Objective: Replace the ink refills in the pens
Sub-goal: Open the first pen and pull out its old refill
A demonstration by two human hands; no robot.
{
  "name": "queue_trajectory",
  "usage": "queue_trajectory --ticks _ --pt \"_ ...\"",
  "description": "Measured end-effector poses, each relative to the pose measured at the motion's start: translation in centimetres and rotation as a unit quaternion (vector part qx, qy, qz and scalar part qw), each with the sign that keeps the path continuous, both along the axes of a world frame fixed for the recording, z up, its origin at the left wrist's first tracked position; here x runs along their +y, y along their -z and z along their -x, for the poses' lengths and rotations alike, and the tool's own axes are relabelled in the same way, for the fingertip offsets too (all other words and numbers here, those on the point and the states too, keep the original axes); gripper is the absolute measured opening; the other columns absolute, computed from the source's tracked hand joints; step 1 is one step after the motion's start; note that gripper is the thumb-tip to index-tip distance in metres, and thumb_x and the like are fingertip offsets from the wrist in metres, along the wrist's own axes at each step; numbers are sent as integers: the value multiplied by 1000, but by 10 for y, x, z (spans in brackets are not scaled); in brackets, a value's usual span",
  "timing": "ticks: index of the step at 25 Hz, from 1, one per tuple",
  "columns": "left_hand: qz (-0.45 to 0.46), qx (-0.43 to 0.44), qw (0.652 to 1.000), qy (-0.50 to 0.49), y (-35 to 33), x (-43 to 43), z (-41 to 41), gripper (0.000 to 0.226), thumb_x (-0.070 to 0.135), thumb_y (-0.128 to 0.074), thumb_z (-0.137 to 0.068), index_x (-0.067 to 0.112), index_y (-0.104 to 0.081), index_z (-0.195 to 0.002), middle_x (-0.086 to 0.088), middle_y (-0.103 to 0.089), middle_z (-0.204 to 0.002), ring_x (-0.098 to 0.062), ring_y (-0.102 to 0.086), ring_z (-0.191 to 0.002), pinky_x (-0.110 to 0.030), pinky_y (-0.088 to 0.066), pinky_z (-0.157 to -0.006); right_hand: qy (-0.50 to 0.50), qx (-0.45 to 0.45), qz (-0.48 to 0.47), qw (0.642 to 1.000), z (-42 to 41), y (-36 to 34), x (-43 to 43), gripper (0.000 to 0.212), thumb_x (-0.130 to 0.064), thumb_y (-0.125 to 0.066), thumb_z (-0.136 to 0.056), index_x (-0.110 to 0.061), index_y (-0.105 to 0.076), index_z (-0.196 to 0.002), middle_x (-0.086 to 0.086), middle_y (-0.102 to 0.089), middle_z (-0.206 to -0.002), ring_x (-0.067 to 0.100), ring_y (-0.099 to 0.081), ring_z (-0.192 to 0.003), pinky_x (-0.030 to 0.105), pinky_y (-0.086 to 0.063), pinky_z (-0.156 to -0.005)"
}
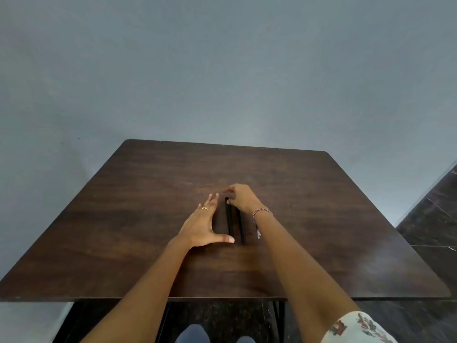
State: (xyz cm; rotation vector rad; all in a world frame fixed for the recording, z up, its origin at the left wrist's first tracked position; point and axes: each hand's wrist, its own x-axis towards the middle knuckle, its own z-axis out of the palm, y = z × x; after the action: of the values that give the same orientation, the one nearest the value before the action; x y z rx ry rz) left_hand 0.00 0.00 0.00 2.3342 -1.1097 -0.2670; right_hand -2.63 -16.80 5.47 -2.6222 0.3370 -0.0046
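**Picking up the first pen**

Two black pens lie side by side mid-table (321, 219), pointing away from the person. The right hand (241, 196) is curled over their far ends, thumb and fingers pinching the tip of the left pen (229, 219). The right pen (241, 229) lies just beside it. The left hand (200, 226) rests flat, fingers straight, thumb by the near end. Both pens look unopened, so this looks like the start. Next: lift the pen and open the barrel. I see no spare refills.
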Motion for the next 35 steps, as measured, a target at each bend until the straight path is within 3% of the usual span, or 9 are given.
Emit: queue_trajectory --ticks 4,11,18,22,25,29,32,34,35 --pt "-29 -43 998 22 0 -1 1 139 87 -59 -48 23 11 -149 1 9 -159 -5 9 -141 -30 3 -114 4 21 17 1000 -4 0 -4 41 -7 -65 -87 -11 -59 -128 7 -61 -130 22 -56 -121 32 -41 -106" --pt "-15 -38 999 22 1 0 1 137 84 -62 -49 26 12 -149 3 10 -158 -1 13 -138 -30 2 -114 -15 17 39 999 -9 6 -4 32 -15 -66 -88 -7 -65 -119 11 -68 -118 24 -62 -112 33 -45 -100" --pt "44 9 999 -11 -2 3 3 136 81 -67 -46 33 10 -148 17 14 -152 0 6 -137 -40 -21 -112 -3 13 41 999 -13 7 -6 31 -18 -66 -88 -9 -66 -118 9 -69 -116 21 -63 -107 30 -46 -97" --pt "83 42 995 -32 -3 4 3 137 80 -68 -44 36 10 -148 9 10 -159 0 7 -137 -42 -27 -110 35 -52 -73 995 -12 -6 -8 30 -13 -68 -86 -10 -67 -116 8 -67 -117 21 -65 -102 27 -51 -89" --pt "92 47 994 -37 -2 4 4 135 79 -68 -46 37 10 -148 10 10 -158 0 7 -137 -43 -27 -110 53 -105 -212 970 -6 -18 -3 31 -5 -68 -84 -12 -65 -114 8 -62 -115 20 -66 -88 21 -59 -64" --pt "136 78 986 -48 -3 5 3 135 76 -71 -45 33 3 -150 7 3 -160 -7 4 -143 -44 -21 -112 71 -188 -254 946 3 -25 4 37 -1 -70 -82 -15 -63 -115 7 -62 -105 20 -65 -88 18 -57 -59" --pt "205 121 968 -74 -5 9 4 108 71 -71 -49 26 -36 -142 1 -31 -152 -16 -24 -141 -44 -27 -111 90 -224 -282 929 8 -24 8 38 -3 -71 -81 -14 -62 -117 8 -64 -105 17 -65 -78 18 -56 -59" --pt "287 162 940 -91 -4 9 6 63 60 -73 -58 24 -66 -109 4 -62 -123 -10 -51 -122 -41 -41 -105 90 -242 -295 920 11 -22 10 38 -4 -71 -81 -15 -62 -117 4 -64 -103 12 -64 -67 16 -55 -60" --pt "321 195 921 -104 -4 9 8 42 50 -76 -63 22 -71 -94 5 -69 -107 -7 -59 -109 -39 -45 -100 86 -249 -299 917 12 -21 12 38 -5 -72 -82 -15 -62 -117 2 -64 -102 9 -63 -62 17 -55 -60"
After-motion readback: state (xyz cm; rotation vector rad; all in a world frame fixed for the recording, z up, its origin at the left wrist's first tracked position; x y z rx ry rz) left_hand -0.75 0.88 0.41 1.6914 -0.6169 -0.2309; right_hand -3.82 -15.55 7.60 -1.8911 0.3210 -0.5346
